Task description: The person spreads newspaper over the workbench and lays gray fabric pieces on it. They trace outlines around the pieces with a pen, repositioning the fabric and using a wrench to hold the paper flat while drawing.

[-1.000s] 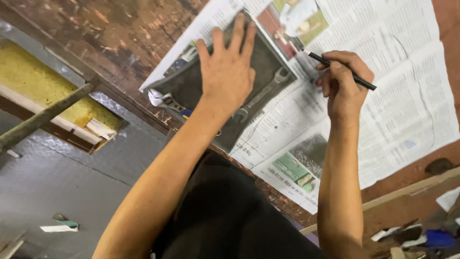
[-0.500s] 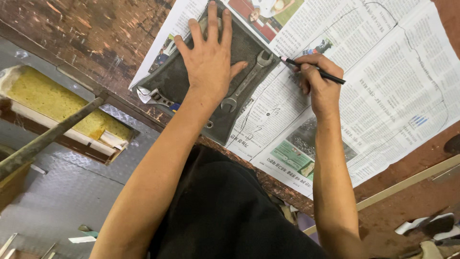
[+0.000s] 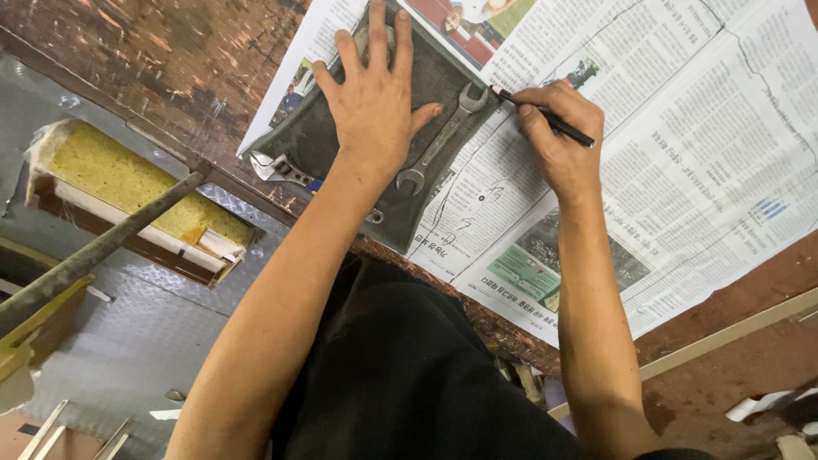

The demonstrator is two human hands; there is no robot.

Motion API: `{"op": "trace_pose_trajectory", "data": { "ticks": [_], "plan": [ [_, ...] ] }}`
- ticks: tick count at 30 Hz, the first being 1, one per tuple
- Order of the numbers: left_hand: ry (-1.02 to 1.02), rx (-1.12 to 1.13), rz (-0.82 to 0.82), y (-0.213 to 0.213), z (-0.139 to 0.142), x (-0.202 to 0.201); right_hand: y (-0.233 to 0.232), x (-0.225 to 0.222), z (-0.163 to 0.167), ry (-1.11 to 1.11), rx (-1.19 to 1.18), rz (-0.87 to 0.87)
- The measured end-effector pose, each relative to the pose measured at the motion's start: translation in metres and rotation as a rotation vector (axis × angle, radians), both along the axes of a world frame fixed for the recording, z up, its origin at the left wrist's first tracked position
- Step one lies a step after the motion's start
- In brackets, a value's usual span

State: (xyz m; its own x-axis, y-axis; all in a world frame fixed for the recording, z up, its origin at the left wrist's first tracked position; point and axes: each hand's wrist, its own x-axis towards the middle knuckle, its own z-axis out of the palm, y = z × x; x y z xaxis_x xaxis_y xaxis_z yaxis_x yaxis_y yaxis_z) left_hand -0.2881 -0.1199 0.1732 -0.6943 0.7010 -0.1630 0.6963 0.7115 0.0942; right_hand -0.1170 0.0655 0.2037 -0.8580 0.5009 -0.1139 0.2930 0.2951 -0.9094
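Note:
My left hand (image 3: 375, 102) lies flat, fingers spread, on a dark grey flat piece (image 3: 324, 145) that rests on spread newspaper (image 3: 682, 153). A combination wrench (image 3: 443, 136) lies on the grey piece just right of that hand. My right hand (image 3: 558, 128) grips a dark pen or pencil (image 3: 554, 123) with a pink tip, its point touching the paper at the grey piece's right edge. An adjustable wrench (image 3: 285, 170) pokes out at the piece's left corner.
The newspaper covers a worn reddish-brown wooden bench (image 3: 136, 60). Below its edge are a metal tread-plate floor (image 3: 128, 332), a yellow foam-filled wooden block (image 3: 128, 183), a long metal bar (image 3: 94, 255) and a pale wooden strip (image 3: 733, 332).
My right hand has brought the pen leftward to the grey piece's right edge. My left hand stays pressed on the piece. The view has shifted closer.

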Motion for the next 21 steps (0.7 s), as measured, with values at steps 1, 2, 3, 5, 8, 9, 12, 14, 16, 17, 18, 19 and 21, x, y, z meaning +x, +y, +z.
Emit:
{"op": "trace_pose_trajectory", "data": {
  "ticks": [1,2,3,5,8,9,12,14,16,17,18,19,21],
  "plan": [
    [-0.01,-0.004,-0.002,0.0,0.001,-0.001,0.0,0.0,0.001,-0.012,0.011,0.0],
    [-0.016,-0.005,-0.005,0.0,0.002,-0.001,0.001,0.001,0.002,-0.019,0.025,0.001],
    [-0.023,-0.005,-0.011,0.0,0.003,-0.002,0.001,0.002,0.003,-0.025,0.043,0.002],
    [-0.041,-0.014,-0.022,-0.001,0.006,-0.003,0.002,0.005,0.006,-0.027,0.06,-0.01],
    [-0.016,0.032,-0.029,-0.002,0.009,-0.002,0.002,0.009,0.009,-0.07,0.026,-0.019],
    [-0.032,0.019,-0.028,-0.001,0.009,-0.002,0.002,0.009,0.01,-0.08,0.02,-0.027],
    [-0.026,0.024,-0.023,-0.001,0.009,-0.002,0.002,0.01,0.011,-0.043,0.063,0.0],
    [-0.055,0.005,-0.019,-0.002,0.008,-0.002,0.002,0.011,0.01,0.037,-0.018,-0.053],
    [-0.049,0.047,-0.031,-0.005,0.008,-0.002,0.0,0.017,0.01,0.019,-0.177,-0.195],
    [-0.04,0.072,-0.037,-0.006,0.009,-0.001,-0.001,0.021,0.01,-0.007,-0.275,-0.302],
    [-0.039,0.079,-0.03,-0.007,0.01,0.0,-0.003,0.025,0.009,-0.016,-0.368,-0.403],
    [-0.027,0.091,-0.025,-0.008,0.012,0.001,-0.006,0.029,0.008,0.072,-0.483,-0.415],
    [0.016,0.13,-0.076,-0.008,0.015,0.007,-0.013,0.037,0.004,0.24,-0.709,-0.441]
  ]
}}
